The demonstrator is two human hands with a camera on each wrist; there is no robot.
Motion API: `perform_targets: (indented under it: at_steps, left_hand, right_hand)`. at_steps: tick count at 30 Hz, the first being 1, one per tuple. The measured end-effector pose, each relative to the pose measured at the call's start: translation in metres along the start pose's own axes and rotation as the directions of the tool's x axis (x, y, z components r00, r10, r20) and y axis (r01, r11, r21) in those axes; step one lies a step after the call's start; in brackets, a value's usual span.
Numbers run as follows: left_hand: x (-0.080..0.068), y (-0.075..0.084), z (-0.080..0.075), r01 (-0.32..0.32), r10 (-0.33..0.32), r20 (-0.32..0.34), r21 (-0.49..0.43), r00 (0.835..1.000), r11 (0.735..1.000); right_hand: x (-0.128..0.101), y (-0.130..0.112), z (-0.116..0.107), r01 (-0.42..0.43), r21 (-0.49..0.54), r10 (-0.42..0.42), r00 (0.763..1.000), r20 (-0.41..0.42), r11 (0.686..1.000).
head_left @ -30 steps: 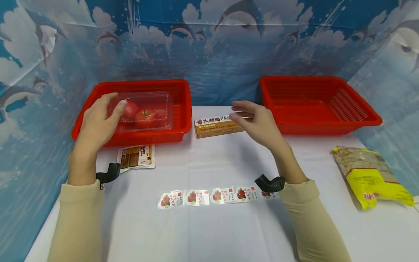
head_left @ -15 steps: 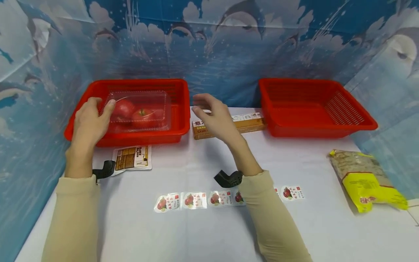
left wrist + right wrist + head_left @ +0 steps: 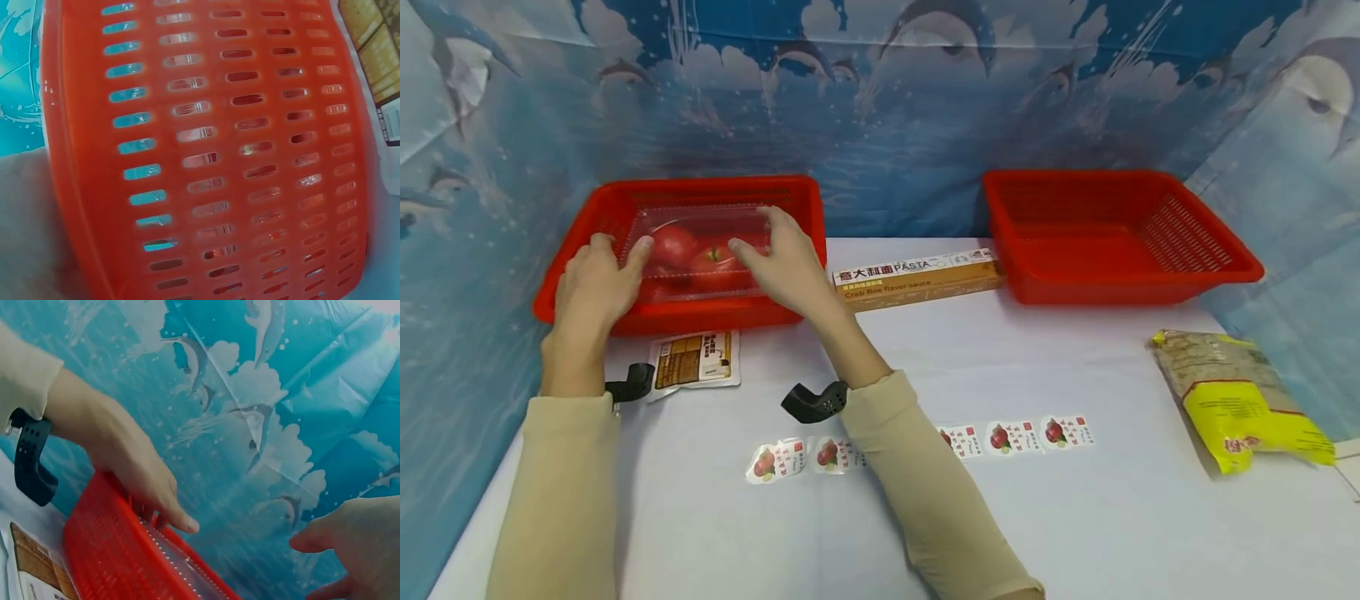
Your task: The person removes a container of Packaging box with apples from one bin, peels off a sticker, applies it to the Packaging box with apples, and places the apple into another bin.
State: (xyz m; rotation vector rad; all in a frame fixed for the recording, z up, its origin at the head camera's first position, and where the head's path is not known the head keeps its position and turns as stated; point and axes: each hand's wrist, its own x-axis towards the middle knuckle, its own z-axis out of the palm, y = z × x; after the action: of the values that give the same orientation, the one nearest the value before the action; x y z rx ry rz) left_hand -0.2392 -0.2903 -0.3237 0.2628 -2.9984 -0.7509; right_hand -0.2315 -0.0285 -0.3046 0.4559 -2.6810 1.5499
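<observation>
Backdrop: blue dolphin-print sheet behind a white surface (image 3: 1075, 517).
Box: clear plastic clamshell of red tomatoes (image 3: 700, 252) – inside the left red slotted basket (image 3: 647, 317).
Left hand (image 3: 591, 287): fingers relaxed, touching its left end.
Right hand (image 3: 782, 267): fingers spread over its right end.
Handling: probably light, flexible, crushable – best supported at both ends.

The clear box (image 3: 703, 250) sits in the left basket (image 3: 587, 312), the pasta box (image 3: 917, 277) between it and the right basket (image 3: 1247, 271).
</observation>
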Motion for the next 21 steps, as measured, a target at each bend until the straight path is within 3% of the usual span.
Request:
perform_targets:
  at_steps: [4, 10, 16, 21]
  left_hand:
    - [0.005, -0.001, 0.001, 0.020, -0.021, 0.034, 0.023, 0.999, 1.000]
    - [0.007, -0.007, -0.004, 0.053, -0.059, 0.098, 0.057, 0.993, 0.997]
    - [0.014, -0.005, -0.002, 0.051, -0.065, 0.113, 0.123, 0.992, 0.991]
    - [0.014, -0.007, 0.003, 0.065, -0.074, 0.085, 0.104, 0.994, 0.992]
  right_hand:
    - [0.007, 0.001, 0.013, -0.101, -0.053, 0.103, 0.994, 0.033, 0.994]
    - [0.016, -0.002, 0.029, -0.242, -0.154, 0.242, 0.970, -0.020, 0.958]
    - [0.023, -0.002, 0.024, -0.284, -0.206, 0.298, 0.954, 0.041, 0.936]
    - [0.023, 0.006, 0.025, -0.268, -0.256, 0.290, 0.955, 0.054, 0.929]
